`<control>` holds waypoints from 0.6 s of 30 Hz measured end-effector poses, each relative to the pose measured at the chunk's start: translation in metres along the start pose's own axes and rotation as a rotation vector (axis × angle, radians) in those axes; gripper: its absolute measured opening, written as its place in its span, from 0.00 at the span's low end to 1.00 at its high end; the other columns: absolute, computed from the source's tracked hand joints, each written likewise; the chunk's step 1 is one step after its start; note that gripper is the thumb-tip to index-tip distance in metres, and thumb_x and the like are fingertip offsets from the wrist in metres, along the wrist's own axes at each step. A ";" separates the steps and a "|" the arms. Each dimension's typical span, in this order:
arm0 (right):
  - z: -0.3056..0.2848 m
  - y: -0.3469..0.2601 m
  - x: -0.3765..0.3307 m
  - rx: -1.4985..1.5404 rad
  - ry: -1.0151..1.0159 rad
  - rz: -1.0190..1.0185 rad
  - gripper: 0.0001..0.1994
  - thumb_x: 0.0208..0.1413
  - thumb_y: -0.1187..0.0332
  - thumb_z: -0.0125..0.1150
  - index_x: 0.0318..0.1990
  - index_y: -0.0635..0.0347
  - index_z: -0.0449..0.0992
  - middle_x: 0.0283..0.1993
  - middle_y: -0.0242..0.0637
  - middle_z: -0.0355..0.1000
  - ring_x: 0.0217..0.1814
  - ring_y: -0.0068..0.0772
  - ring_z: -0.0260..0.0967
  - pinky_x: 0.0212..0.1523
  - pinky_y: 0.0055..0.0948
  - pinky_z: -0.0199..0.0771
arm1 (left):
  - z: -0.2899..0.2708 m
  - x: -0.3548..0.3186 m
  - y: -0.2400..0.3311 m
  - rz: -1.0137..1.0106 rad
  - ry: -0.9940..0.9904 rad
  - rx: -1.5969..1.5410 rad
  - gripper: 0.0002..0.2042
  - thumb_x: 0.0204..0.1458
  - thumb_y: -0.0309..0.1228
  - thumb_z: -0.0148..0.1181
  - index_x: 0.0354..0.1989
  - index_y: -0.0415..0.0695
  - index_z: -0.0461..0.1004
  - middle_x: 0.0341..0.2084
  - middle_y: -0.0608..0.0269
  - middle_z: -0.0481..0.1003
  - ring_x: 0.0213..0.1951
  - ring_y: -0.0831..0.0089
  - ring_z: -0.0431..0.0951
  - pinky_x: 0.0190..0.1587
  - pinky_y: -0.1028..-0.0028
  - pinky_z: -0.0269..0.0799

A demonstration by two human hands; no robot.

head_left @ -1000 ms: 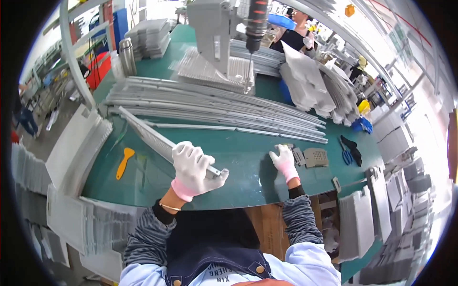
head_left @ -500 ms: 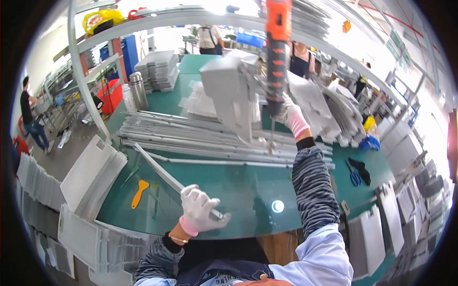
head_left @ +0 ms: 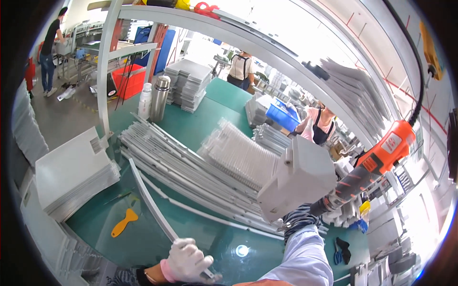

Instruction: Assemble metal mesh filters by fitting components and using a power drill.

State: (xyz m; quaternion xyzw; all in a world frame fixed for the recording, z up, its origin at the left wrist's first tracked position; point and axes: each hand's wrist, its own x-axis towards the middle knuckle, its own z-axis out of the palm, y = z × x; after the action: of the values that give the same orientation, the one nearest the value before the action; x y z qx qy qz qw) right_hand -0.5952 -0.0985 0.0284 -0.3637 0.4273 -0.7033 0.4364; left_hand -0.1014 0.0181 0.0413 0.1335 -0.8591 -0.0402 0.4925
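Observation:
My left hand [head_left: 190, 261], in a white glove with a pink cuff, is closed around the near end of a long narrow metal strip [head_left: 151, 205]. The strip slants up and left over the green table. My right arm, with a dark striped sleeve [head_left: 303, 218], reaches behind a grey box-shaped housing [head_left: 305, 174], which hides the hand. Beside the housing hangs an orange and black electric screwdriver [head_left: 367, 176], tilted and on a dark cable. Whether my right hand touches it is hidden.
Many metal strips [head_left: 186, 171] lie bundled across the green table [head_left: 217, 136]. A yellow scraper [head_left: 125, 222], blue-handled scissors [head_left: 338, 255], two bottles [head_left: 160, 97] and stacked panels [head_left: 76, 169] stand around. A shelf beam [head_left: 229, 28] crosses above. Other people work beyond.
My view has tilted and shifted. The screwdriver, upright with my right hand at its lower end before, now leans to the right. The right hand has gone behind the housing; the left keeps the strip.

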 end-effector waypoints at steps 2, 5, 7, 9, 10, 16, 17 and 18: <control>0.002 -0.011 -0.009 -0.021 0.053 -0.040 0.28 0.56 0.52 0.56 0.55 0.66 0.65 0.50 0.52 0.69 0.47 0.58 0.70 0.47 0.57 0.77 | 0.012 -0.010 -0.008 0.086 -0.059 0.076 0.10 0.33 0.43 0.62 0.26 0.61 0.72 0.17 0.74 0.57 0.26 0.74 0.63 0.42 0.71 0.67; 0.047 -0.047 0.064 -0.026 0.120 -0.072 0.28 0.55 0.53 0.56 0.55 0.66 0.64 0.51 0.53 0.68 0.48 0.58 0.70 0.47 0.57 0.77 | 0.034 -0.013 -0.020 0.172 0.020 0.100 0.09 0.32 0.39 0.58 0.27 0.64 0.72 0.17 0.75 0.56 0.26 0.78 0.63 0.39 0.77 0.68; 0.085 -0.079 0.137 -0.029 0.158 -0.075 0.28 0.55 0.53 0.56 0.55 0.66 0.64 0.51 0.53 0.68 0.49 0.58 0.69 0.48 0.57 0.77 | 0.047 -0.008 -0.021 0.167 0.078 0.107 0.09 0.33 0.37 0.58 0.28 0.64 0.72 0.18 0.75 0.56 0.25 0.79 0.64 0.38 0.78 0.70; 0.112 -0.076 0.180 -0.009 0.177 -0.042 0.28 0.54 0.53 0.56 0.56 0.66 0.64 0.52 0.53 0.68 0.49 0.58 0.69 0.48 0.57 0.76 | 0.047 0.001 -0.019 0.122 0.064 0.039 0.09 0.36 0.35 0.59 0.29 0.62 0.72 0.19 0.74 0.56 0.26 0.78 0.65 0.39 0.76 0.72; 0.107 -0.077 0.182 0.005 0.183 -0.018 0.28 0.54 0.54 0.56 0.56 0.66 0.64 0.52 0.53 0.68 0.50 0.59 0.69 0.48 0.57 0.76 | 0.041 0.001 -0.018 0.093 0.054 0.050 0.09 0.36 0.35 0.59 0.29 0.62 0.72 0.19 0.74 0.56 0.26 0.78 0.65 0.39 0.76 0.72; 0.110 -0.061 0.180 0.051 0.244 0.052 0.28 0.53 0.54 0.56 0.56 0.65 0.64 0.53 0.53 0.67 0.51 0.59 0.68 0.50 0.58 0.76 | 0.027 0.005 -0.018 0.070 -0.108 -0.078 0.08 0.43 0.34 0.60 0.34 0.56 0.75 0.19 0.74 0.61 0.27 0.76 0.67 0.43 0.74 0.73; 0.114 -0.059 0.179 0.063 0.256 0.056 0.28 0.53 0.55 0.56 0.56 0.65 0.64 0.53 0.53 0.67 0.52 0.59 0.67 0.50 0.58 0.76 | 0.029 0.003 -0.018 0.060 -0.095 -0.081 0.09 0.43 0.34 0.59 0.35 0.55 0.75 0.20 0.74 0.62 0.28 0.76 0.68 0.43 0.74 0.73; 0.116 -0.057 0.173 0.077 0.270 0.058 0.28 0.53 0.55 0.56 0.56 0.65 0.64 0.53 0.53 0.67 0.52 0.60 0.67 0.50 0.58 0.76 | 0.030 0.002 -0.017 0.053 -0.082 -0.084 0.09 0.43 0.34 0.59 0.35 0.54 0.75 0.20 0.73 0.63 0.29 0.76 0.68 0.44 0.73 0.73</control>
State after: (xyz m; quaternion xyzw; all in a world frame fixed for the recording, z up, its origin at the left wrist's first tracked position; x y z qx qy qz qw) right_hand -0.5714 -0.2771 0.1474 -0.2364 0.4653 -0.7486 0.4088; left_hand -0.1245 -0.0004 0.0243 0.0880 -0.8792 -0.0687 0.4632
